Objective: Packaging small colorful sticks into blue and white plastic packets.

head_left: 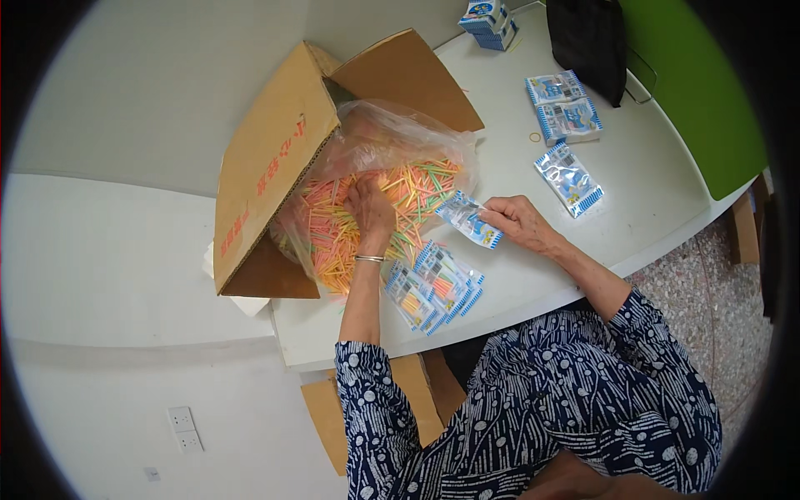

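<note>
Sticks (332, 227) lie heaped, slender (pink, orange, green).

From where I stand, a plain grey-white wall (167, 100) rises behind the smooth white table (646, 200). Lower on the left, a whiter wall (92, 417) carries a double power outlet (185, 429), and near it a small wall plate (152, 474). Across on the right stands a bright green panel (700, 92), wall or partition, I can't tell which. Below it I see speckled terrazzo floor (685, 287), grey and pinkish. The light is soft, leaving a faint sheen on the tabletop
</note>
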`<act>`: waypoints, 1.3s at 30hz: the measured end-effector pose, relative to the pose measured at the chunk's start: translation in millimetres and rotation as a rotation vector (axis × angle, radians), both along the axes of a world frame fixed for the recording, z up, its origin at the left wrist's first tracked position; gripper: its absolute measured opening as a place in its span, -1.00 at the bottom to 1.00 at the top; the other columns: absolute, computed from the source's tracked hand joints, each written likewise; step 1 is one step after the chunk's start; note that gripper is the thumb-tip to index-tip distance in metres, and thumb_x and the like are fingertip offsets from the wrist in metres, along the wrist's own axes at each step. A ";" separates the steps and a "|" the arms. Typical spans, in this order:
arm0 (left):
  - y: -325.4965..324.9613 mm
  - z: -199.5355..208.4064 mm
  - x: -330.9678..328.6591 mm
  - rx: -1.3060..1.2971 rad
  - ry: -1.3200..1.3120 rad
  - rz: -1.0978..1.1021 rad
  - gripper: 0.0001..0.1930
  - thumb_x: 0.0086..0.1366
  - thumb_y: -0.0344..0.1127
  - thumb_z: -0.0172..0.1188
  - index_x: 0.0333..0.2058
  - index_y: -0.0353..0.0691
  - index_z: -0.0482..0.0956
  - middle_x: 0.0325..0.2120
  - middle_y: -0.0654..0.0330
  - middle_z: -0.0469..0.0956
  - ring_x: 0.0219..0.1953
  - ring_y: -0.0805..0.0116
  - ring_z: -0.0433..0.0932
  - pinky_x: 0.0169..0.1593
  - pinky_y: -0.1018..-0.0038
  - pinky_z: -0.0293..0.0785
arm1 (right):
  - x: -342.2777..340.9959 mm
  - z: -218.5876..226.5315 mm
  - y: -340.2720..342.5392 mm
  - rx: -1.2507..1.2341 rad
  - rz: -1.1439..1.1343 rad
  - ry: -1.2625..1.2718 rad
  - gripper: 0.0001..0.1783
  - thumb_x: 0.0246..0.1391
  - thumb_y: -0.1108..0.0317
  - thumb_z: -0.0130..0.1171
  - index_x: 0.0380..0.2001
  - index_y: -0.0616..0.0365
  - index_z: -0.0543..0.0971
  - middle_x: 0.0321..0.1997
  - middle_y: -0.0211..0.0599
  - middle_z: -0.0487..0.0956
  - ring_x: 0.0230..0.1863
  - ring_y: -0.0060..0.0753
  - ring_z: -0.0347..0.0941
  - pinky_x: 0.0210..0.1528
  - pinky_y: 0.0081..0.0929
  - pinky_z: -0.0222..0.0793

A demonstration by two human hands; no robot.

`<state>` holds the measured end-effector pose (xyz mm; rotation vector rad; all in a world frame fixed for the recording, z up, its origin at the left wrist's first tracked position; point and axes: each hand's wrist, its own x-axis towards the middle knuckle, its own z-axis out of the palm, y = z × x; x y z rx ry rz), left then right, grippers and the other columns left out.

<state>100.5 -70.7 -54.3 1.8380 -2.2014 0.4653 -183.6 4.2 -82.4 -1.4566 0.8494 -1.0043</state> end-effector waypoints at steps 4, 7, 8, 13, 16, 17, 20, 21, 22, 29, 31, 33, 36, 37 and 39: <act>6.4 20.0 -3.4 0.110 0.067 0.134 -0.78 0.14 -0.47 -0.05 -0.21 -0.33 0.40 -0.24 -0.10 0.48 -0.05 -0.03 0.37 -0.06 0.08 0.21 | -1.2 0.0 -0.1 0.052 -0.016 -0.008 -0.67 0.17 0.24 0.02 -0.48 0.33 0.53 -0.70 -0.45 0.34 -0.60 -0.67 0.14 -0.56 -0.56 0.08; 14.3 26.6 7.5 0.029 0.440 0.015 -0.84 0.27 -0.38 -0.07 -0.26 -0.34 0.38 -0.34 -0.05 0.52 -0.26 0.02 0.50 -0.19 0.15 0.34 | 0.8 3.5 0.2 0.051 -0.017 -0.011 -0.68 0.17 0.24 0.03 -0.48 0.33 0.53 -0.69 -0.47 0.35 -0.59 -0.69 0.15 -0.56 -0.58 0.08; 18.6 31.0 4.9 0.206 0.873 -0.037 -0.80 0.31 -0.29 -0.07 -0.23 -0.32 0.40 -0.30 -0.02 0.52 -0.24 0.06 0.52 -0.14 0.17 0.40 | 0.1 3.7 -0.4 0.072 -0.020 -0.004 -0.68 0.16 0.25 0.03 -0.48 0.33 0.54 -0.68 -0.49 0.36 -0.59 -0.70 0.15 -0.55 -0.59 0.08; 35.9 46.0 -30.0 0.555 1.799 -0.043 -0.73 0.37 -0.18 -0.04 -0.29 -0.31 0.38 -0.35 0.03 0.52 -0.29 0.22 0.56 -0.18 0.27 0.50 | -1.2 1.9 -0.3 0.068 0.008 0.002 -0.68 0.20 0.23 0.02 -0.44 0.27 0.55 -0.63 -0.60 0.37 -0.56 -0.81 0.15 -0.56 -0.70 0.04; 44.6 46.3 -45.7 0.607 1.934 -0.060 -0.75 0.37 -0.19 -0.04 -0.28 -0.31 0.37 -0.33 0.01 0.52 -0.23 0.17 0.56 -0.07 0.26 0.49 | 0.9 -3.5 -1.3 0.083 0.023 -0.034 -0.69 0.18 0.24 0.03 -0.45 0.30 0.54 -0.64 -0.56 0.37 -0.56 -0.77 0.16 -0.54 -0.65 0.07; 47.0 48.5 -53.7 0.595 1.928 -0.131 -0.74 0.38 -0.19 -0.05 -0.25 -0.32 0.36 -0.32 0.01 0.52 -0.22 0.16 0.56 -0.05 0.26 0.48 | 1.0 -4.1 -1.9 0.084 0.021 -0.076 -0.70 0.16 0.26 0.04 -0.46 0.32 0.53 -0.66 -0.51 0.37 -0.56 -0.73 0.17 -0.53 -0.61 0.10; 54.8 57.3 -76.5 0.571 1.888 -0.215 -0.73 0.39 -0.18 -0.09 -0.19 -0.33 0.32 -0.30 -0.01 0.52 -0.20 0.16 0.56 -0.01 0.28 0.46 | -0.7 4.5 0.4 0.073 0.056 -0.066 -0.70 0.16 0.26 0.04 -0.46 0.33 0.53 -0.64 -0.51 0.39 -0.54 -0.73 0.19 -0.50 -0.61 0.13; 58.5 62.7 -83.2 0.546 1.851 -0.236 -0.71 0.39 -0.18 -0.10 -0.17 -0.34 0.31 -0.29 -0.01 0.51 -0.19 0.16 0.56 0.00 0.29 0.45 | -1.7 8.2 0.8 0.077 0.059 -0.064 -0.70 0.16 0.26 0.04 -0.46 0.33 0.53 -0.64 -0.51 0.39 -0.54 -0.73 0.19 -0.50 -0.61 0.13; 62.3 68.3 -89.3 0.545 1.854 -0.232 -0.71 0.39 -0.18 -0.10 -0.17 -0.34 0.31 -0.29 -0.01 0.51 -0.19 0.16 0.56 0.00 0.29 0.45 | -2.8 11.5 1.1 0.076 0.084 -0.050 -0.70 0.16 0.27 0.04 -0.45 0.33 0.53 -0.62 -0.50 0.40 -0.54 -0.73 0.19 -0.49 -0.61 0.15; 80.7 69.2 -109.0 0.555 1.736 -0.273 -0.69 0.41 -0.17 -0.16 -0.12 -0.35 0.28 -0.20 -0.01 0.49 -0.09 0.24 0.51 0.03 0.37 0.43 | -7.7 19.0 3.8 0.001 0.132 0.016 -0.72 0.15 0.27 0.07 -0.41 0.33 0.53 -0.56 -0.42 0.47 -0.49 -0.69 0.29 -0.41 -0.60 0.25; 84.8 68.7 -110.6 0.574 1.708 -0.280 -0.68 0.41 -0.16 -0.17 -0.10 -0.36 0.27 -0.19 0.00 0.48 -0.09 0.25 0.50 0.03 0.38 0.43 | -7.1 17.0 3.4 -0.012 0.138 0.029 -0.72 0.15 0.27 0.07 -0.41 0.33 0.54 -0.55 -0.39 0.49 -0.48 -0.67 0.31 -0.39 -0.60 0.27; 87.9 67.7 -111.0 0.570 1.632 -0.259 -0.66 0.41 -0.16 -0.17 -0.10 -0.38 0.31 -0.18 0.02 0.49 -0.11 0.30 0.50 0.00 0.44 0.42 | -7.1 14.4 2.7 -0.025 0.145 0.043 -0.72 0.14 0.27 0.07 -0.40 0.33 0.54 -0.54 -0.36 0.50 -0.47 -0.66 0.33 -0.38 -0.59 0.29; 89.7 69.5 -108.6 0.630 1.494 -0.277 -0.66 0.42 -0.16 -0.18 -0.12 -0.37 0.32 -0.13 -0.04 0.48 -0.02 0.23 0.47 0.07 0.37 0.39 | -6.2 11.5 2.5 -0.053 0.155 0.029 -0.72 0.14 0.28 0.07 -0.38 0.34 0.56 -0.53 -0.33 0.52 -0.47 -0.64 0.35 -0.36 -0.58 0.31; 89.1 67.1 -106.0 0.631 1.495 -0.275 -0.66 0.42 -0.16 -0.18 -0.12 -0.37 0.32 -0.13 -0.04 0.48 -0.02 0.23 0.47 0.07 0.37 0.39 | -5.9 11.1 2.9 -0.060 0.162 0.025 -0.72 0.14 0.28 0.07 -0.36 0.34 0.56 -0.52 -0.33 0.53 -0.46 -0.64 0.36 -0.35 -0.58 0.32; 86.8 60.1 -100.0 0.565 1.429 -0.294 -0.66 0.43 -0.17 -0.20 -0.11 -0.38 0.33 -0.13 -0.02 0.49 -0.01 0.25 0.46 0.10 0.38 0.36 | -5.8 10.2 3.1 -0.066 0.172 0.022 -0.71 0.14 0.27 0.07 -0.34 0.34 0.57 -0.51 -0.33 0.54 -0.45 -0.64 0.38 -0.34 -0.59 0.32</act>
